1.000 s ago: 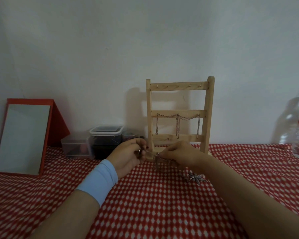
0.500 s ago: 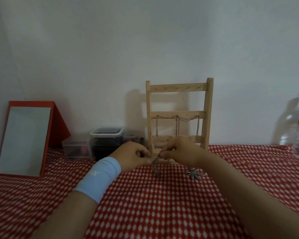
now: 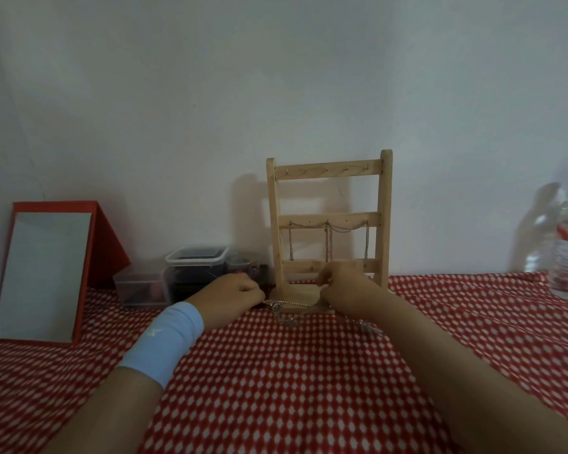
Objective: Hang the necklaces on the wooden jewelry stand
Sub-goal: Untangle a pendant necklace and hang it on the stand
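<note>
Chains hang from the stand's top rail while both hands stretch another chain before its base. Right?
The head view shows the hung chains on the middle rail of the stand, not the top. The left hand and right hand stretch another chain before its base.

Left hand (image 3: pixel 233 294) and right hand (image 3: pixel 345 290) now wider apart, necklace (image 3: pixel 289 303) taut between them

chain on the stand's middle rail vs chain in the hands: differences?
The hung chain drapes in swags from the middle rail, ends dangling; the held chain runs roughly level between left hand and right hand, low by the stand's base. No hand touches the hung chain; the held chain is pinched by both, loose parts trailing on the tablecloth. Both are thin, silvery.
</note>
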Tool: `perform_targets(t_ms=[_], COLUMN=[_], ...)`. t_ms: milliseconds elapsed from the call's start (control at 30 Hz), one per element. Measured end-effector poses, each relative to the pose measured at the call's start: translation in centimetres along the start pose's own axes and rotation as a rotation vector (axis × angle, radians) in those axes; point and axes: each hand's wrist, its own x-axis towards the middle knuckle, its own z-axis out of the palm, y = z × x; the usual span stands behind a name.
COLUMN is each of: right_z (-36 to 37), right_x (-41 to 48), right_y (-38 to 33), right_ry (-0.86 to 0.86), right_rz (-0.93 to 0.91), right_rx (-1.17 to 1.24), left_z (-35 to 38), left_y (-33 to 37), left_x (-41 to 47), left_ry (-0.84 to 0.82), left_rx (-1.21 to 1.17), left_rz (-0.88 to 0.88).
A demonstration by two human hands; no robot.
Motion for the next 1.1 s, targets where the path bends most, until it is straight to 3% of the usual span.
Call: perform_targets(t_ms=[133,300,400,467,567,733,900,1000,1100], right_z=[0.4,-0.5,-0.1,0.4,1.2,1.4,0.1,-0.6,-0.7], right_x=[0.0,-0.6,-0.6,-0.5,-0.8,-0.8,-0.7,-1.1,-1.1], right_y=[0.6,-0.1,0.0,0.0,-0.1,-0.2,0.3,0.3,0.2], right_ry=[-0.247,-0.475,-0.454,-0.431,-0.483,-0.45,-0.431,-0.381,-0.311], right_rz=[-0.067,-0.149,-0.194,-0.236,-0.301,-0.349,-0.184,-0.162,-0.147], right_rx=[-0.217,-0.243,-0.276,-0.274,-0.266,-0.292,-0.141,0.006,0.19], left_z=[-0.5,0.3,1.2,1.9,3.4,4.4,3.7,3.0,2.0], left_y=[-0.9,-1.6,-1.3,-0.3,0.9,0.5,-0.1,-1.0,-1.4], left_x=[-0.1,-0.5,-0.5,-0.7,-1.1,-0.8,-0.8,-0.6,-0.7], left_ry=[-0.068,-0.273,-0.167,-0.052,-0.153,-0.17,-0.221,-0.159,-0.098], left_rx=[0.147,0.367,0.502,0.435,0.27,0.233,0.247,0.117,-0.157], left_rz=[-0.095,-0.232,-0.104,0.043,0.126,0.103,0.086,0.036,-0.057])
